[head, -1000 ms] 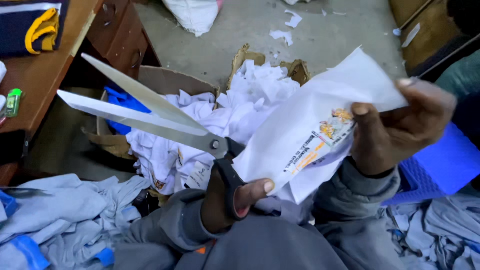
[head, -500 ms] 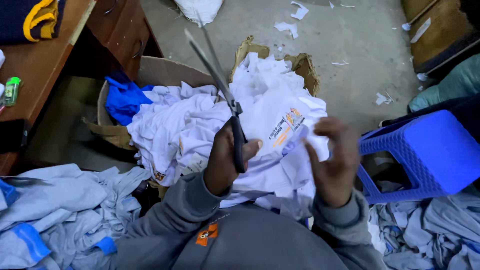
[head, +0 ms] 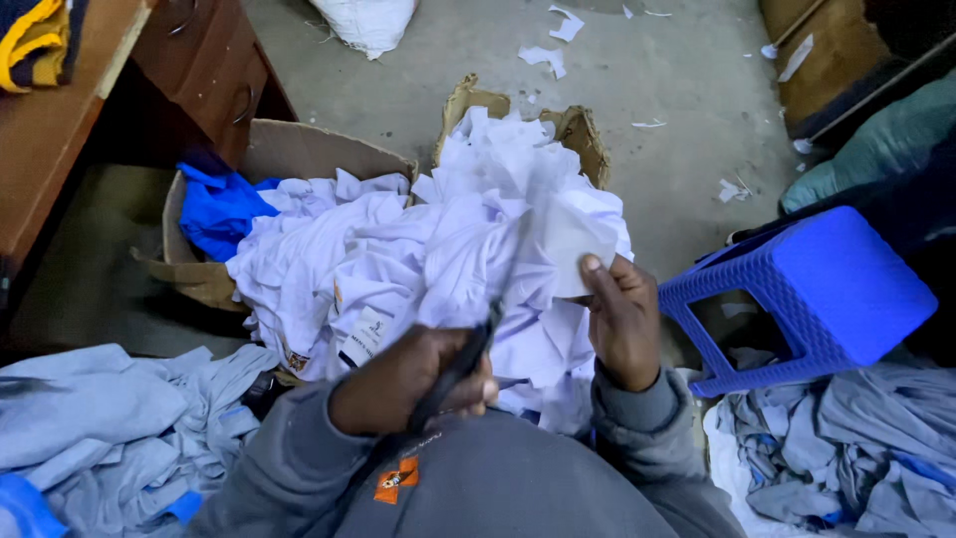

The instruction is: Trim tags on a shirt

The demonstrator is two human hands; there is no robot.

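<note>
Low at centre frame, our left hand [head: 413,384] grips the scissors [head: 468,354], blades blurred and angled up toward the white scrap [head: 573,239] that our right hand [head: 622,324] pinches by its lower edge above the heaped box [head: 289,149]. We judge we're mid-trim, and the next snip wants that scrap taut. Room's tight: stool [head: 797,289] at right, desk [head: 60,130] upper left, clothes [head: 110,418] lower left.

A white rectangular label [head: 364,337] lies on white cloth inside a torn cardboard box [head: 299,157].
</note>
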